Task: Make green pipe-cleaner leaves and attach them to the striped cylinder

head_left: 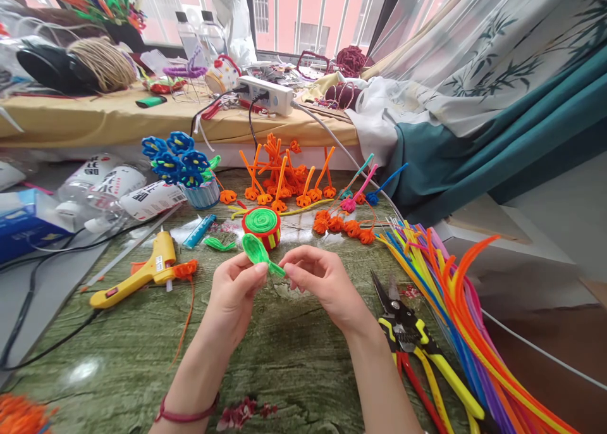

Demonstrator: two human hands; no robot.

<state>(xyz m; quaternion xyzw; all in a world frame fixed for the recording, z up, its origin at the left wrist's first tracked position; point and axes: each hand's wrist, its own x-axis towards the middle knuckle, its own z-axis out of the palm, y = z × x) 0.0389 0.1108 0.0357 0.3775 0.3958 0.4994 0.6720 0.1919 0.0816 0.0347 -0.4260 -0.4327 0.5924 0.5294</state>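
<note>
Two hands work above the wood-grain counter (284, 352): the left hand (234, 295) pinches a green pipe-cleaner loop (253, 247), while the curled right hand (327, 282) sits just beside its tail, contact unclear. Open counter lies below them, between a yellow glue gun (137, 272) and snips (408, 326). Bottle labels (152, 200) carry dark characters, unreadable.

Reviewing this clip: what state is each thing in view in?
Left hand: pinching the green pipe-cleaner leaf
Right hand: fingertips beside the leaf's stem end
Yellow hot glue gun: lying on its side
Yellow-handled snips: blades slightly parted
Power strip: plugs inserted
Coloured pipe cleaners: loose, fanned out
</note>
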